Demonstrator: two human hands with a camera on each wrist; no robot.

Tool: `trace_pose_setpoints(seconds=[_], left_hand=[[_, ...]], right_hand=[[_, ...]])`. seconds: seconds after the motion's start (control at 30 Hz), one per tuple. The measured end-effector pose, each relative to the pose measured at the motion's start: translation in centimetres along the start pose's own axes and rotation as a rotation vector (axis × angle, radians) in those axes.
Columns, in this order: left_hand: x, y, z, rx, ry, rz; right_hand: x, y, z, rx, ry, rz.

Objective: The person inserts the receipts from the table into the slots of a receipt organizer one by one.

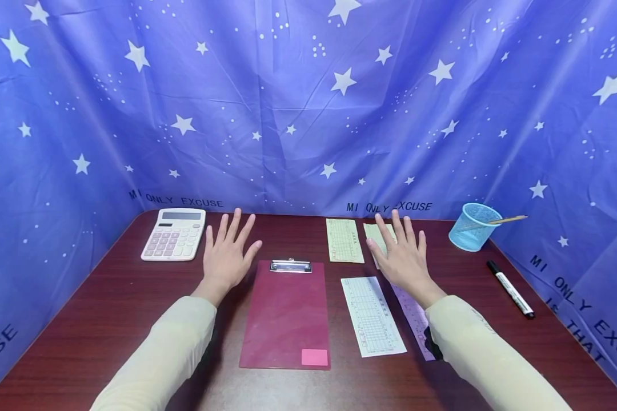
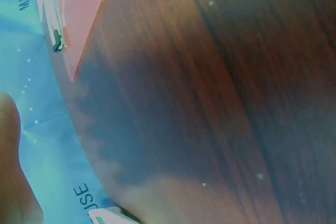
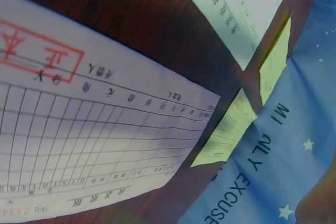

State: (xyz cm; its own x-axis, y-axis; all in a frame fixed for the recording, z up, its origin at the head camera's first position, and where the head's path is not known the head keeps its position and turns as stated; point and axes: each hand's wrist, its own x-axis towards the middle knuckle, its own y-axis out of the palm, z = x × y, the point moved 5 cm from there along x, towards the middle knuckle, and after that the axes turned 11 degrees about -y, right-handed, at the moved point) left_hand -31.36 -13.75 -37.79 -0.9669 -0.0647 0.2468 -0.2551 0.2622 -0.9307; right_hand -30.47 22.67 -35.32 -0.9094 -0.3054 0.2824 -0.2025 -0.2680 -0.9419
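Note:
Both hands hang over the desk, fingers straight and spread, holding nothing. My left hand (image 1: 227,260) is between the calculator (image 1: 173,235) and the dark red clipboard (image 1: 286,319); part of it shows at the left edge of the left wrist view. My right hand (image 1: 403,260) is above the paper slips, partly covering a yellow-green slip (image 1: 372,231) and a purple slip (image 1: 413,314). Left of it lie another yellow-green slip (image 1: 344,241) and a white slip (image 1: 373,317). In the right wrist view, a printed slip (image 3: 105,124) fills the left side.
A blue mesh pen cup (image 1: 471,228) with a pencil (image 1: 508,219) stands at the back right. Nearer lies a black-and-white marker (image 1: 511,289). A pink label (image 1: 315,357) is on the clipboard's lower corner. A blue star-patterned curtain (image 1: 288,85) surrounds the desk's back and sides.

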Motion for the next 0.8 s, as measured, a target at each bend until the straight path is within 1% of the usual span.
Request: trace_pose_setpoints(seconds=[0.2, 0.37, 0.47, 0.63, 0.8], left_hand=[[0.2, -0.2, -0.4, -0.013, 0.015, -0.01], [0.2, -0.1, -0.8, -0.007, 0.039, -0.013], [0.2, -0.1, -1.0, 0.002, 0.045, -0.015], [0.2, 0.2, -1.4, 0.0, 0.065, -0.004], [0.1, 0.7, -2.3, -0.023, 0.144, 0.011]], right_hand=[[-0.7, -1.0, 0.7, 0.033, -0.04, -0.081], [-1.7, -1.7, 1.0, 0.123, -0.05, -0.176], [-2.1, -1.9, 1.0, 0.184, -0.035, -0.212], [-2.5, -1.9, 0.6, 0.311, 0.043, -0.222], [-2.9, -1.2, 0.1, 0.457, 0.18, -0.186]])
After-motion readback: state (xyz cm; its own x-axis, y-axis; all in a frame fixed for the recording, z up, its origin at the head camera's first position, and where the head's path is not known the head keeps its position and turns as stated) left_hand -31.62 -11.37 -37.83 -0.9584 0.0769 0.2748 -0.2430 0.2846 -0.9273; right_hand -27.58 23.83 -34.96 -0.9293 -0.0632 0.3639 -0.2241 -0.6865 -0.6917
